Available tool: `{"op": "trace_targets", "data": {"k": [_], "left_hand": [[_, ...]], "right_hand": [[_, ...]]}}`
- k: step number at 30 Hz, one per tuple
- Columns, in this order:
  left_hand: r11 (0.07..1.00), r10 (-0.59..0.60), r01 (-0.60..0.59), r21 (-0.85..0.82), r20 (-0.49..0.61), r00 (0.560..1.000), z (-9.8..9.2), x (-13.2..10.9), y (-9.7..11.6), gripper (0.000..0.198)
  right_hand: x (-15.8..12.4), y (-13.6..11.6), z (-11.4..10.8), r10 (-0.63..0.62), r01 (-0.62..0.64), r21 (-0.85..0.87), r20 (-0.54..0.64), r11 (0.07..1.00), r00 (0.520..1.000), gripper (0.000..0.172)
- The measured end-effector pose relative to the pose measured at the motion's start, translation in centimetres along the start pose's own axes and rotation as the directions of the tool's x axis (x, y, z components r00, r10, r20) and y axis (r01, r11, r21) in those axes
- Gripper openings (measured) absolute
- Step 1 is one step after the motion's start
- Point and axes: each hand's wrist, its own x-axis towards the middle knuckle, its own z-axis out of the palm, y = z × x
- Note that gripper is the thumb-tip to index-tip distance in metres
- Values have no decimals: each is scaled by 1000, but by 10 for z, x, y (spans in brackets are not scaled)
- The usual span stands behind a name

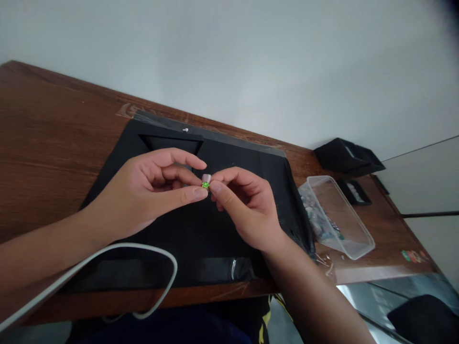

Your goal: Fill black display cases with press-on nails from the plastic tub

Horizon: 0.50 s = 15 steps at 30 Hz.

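A tiny piece (205, 184), bright green and sparkly with a pale pinkish part above, is between my two hands over the black mat (222, 239). My left hand (147, 184) pinches it from the left between thumb and a finger, while the index finger is raised above it. From the right, the thumb and index fingertips of my right hand (245, 200) close on its edge, with the other fingers curled under. The piece is too small to name, and my fingertips partly cover it.
A black tray (172, 138) and a small silvery bit (185, 129) lie at the mat's far side. To the right are a clear plastic box (344, 224) beside small bagged pieces and black bins (344, 155). A white cable (143, 246) loops near my left forearm.
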Motion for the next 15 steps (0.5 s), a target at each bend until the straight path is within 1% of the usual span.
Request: {"op": "trace_targets", "data": {"k": [3, 7, 11, 15], "left_hand": [[1000, -15, 15, 18, -6, 1000, -1, 1, -1, 38], [999, -31, 31, 37, 0, 1000, -3, 0, -2, 44], [999, -23, 23, 23, 13, 1000, -2, -2, -1, 41], [1000, -28, 28, -4, 24, 999, -2, -2, 0, 37]], "right_hand": [[-2, 1, 2, -35, 35, -17, -13, 999, 999, 31], [-3, 4, 2, -37, 37, -18, 11, 999, 999, 33], [-3, 5, 1, -55, 55, -28, 18, 998, 998, 33], [-3, 5, 0, -73, 73, -2, 26, 997, 997, 33]]}}
